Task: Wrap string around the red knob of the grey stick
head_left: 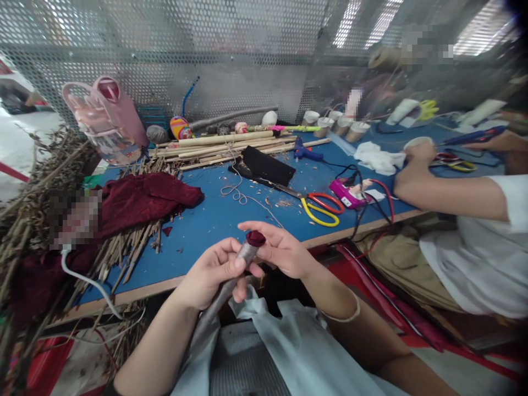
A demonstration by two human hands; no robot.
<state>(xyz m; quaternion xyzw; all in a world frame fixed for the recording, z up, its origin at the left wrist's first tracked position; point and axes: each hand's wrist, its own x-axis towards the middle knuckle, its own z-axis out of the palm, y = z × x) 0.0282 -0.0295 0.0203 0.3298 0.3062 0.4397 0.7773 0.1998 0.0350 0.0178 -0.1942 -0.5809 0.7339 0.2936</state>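
My left hand [216, 272] is closed around a grey thread-wrapped stick [247, 252], which is tilted with its lower end running back toward my lap. A bunched dark red cloth tip [256, 238] caps its upper end. At that tip, my right hand [284, 250] curls its thumb and fingers against the cloth from the right. A thin grey string [243, 195] lies loosely on the table just beyond my hands. Scissors [322, 208] with one red and one yellow handle rest to the right, their blades beside a piece of black cloth [270, 165].
On the blue table [198, 236] lie dark red fabric [144, 201], dry stems [134, 253], wooden sticks [226, 142], a blue glue gun [307, 151] and a magenta power strip [348, 193]. A pink-lidded bottle [117, 132] stands at back left. A co-worker's arm [454, 195] reaches in from the right.
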